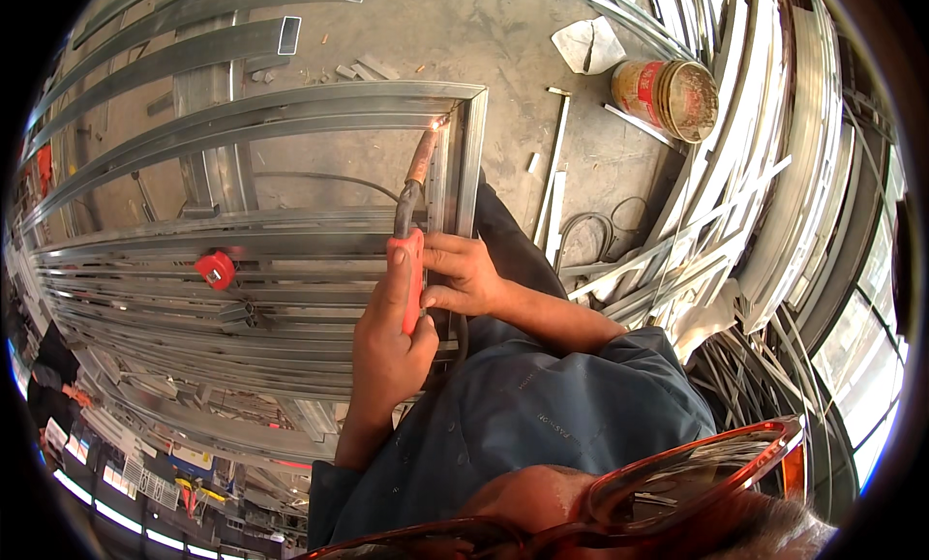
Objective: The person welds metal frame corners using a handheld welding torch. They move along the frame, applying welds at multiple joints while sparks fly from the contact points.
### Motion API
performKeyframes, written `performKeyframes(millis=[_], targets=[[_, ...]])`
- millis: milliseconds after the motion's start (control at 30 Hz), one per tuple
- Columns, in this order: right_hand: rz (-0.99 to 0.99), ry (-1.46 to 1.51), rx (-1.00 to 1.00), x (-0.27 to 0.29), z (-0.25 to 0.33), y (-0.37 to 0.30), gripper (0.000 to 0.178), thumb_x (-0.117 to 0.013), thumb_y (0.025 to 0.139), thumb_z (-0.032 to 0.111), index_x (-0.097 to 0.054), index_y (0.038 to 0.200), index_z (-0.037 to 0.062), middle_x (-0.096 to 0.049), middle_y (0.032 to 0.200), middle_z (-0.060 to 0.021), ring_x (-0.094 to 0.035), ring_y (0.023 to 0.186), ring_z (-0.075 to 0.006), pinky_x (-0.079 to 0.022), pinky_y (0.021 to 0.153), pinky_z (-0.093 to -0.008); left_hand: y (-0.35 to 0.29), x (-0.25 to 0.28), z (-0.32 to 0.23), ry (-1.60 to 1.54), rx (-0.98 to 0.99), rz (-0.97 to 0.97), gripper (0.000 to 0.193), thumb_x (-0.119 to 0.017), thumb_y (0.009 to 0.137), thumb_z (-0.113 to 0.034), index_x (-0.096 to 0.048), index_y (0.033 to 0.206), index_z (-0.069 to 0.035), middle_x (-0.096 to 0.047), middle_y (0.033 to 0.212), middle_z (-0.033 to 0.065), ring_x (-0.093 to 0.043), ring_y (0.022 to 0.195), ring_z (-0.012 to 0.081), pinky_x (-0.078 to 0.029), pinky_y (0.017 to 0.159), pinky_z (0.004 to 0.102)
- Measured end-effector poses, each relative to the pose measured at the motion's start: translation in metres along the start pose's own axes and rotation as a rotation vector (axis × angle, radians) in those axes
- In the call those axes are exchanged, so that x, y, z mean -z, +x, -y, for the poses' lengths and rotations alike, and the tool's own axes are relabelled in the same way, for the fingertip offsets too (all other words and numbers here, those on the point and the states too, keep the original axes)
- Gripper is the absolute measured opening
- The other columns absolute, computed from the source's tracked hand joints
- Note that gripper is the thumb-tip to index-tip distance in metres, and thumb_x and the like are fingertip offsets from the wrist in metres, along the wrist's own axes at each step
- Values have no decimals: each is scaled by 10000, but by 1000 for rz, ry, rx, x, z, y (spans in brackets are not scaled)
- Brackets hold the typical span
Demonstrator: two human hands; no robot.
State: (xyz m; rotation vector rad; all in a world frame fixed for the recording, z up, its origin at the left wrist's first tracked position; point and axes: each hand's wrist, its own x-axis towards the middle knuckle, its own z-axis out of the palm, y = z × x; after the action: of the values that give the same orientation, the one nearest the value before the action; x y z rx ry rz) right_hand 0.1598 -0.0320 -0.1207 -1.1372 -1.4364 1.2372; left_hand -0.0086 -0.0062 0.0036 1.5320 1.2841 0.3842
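Concrete floor [503,47] w/ steel frames [290,115], paint can [668,95] far right. Left hand [392,337] grips red welding torch [414,260]; right hand [464,274] steadies it. Torch tip lost in glare.

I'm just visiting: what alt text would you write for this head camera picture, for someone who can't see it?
Seen from above, a person's two bare hands, left hand and right hand, grip a red-handled welding torch whose tip glows at the corner of a grey metal frame. More metal bars lie stacked around, with a red tape measure to the left and a rusty paint can on the concrete floor.
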Motion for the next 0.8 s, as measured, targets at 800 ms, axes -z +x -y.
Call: performKeyframes(millis=[800], targets=[[14,-21,1,-4,-1,-2,626,-761,898,535,-721,1284,43,-718,1085,-157,-725,905,-368,-585,762,-399,-2,6,-7,6,2,-1,954,-645,837,42,-258,1684,-160,-583,1436,262,-608,1281,449,-521,1045,452]])
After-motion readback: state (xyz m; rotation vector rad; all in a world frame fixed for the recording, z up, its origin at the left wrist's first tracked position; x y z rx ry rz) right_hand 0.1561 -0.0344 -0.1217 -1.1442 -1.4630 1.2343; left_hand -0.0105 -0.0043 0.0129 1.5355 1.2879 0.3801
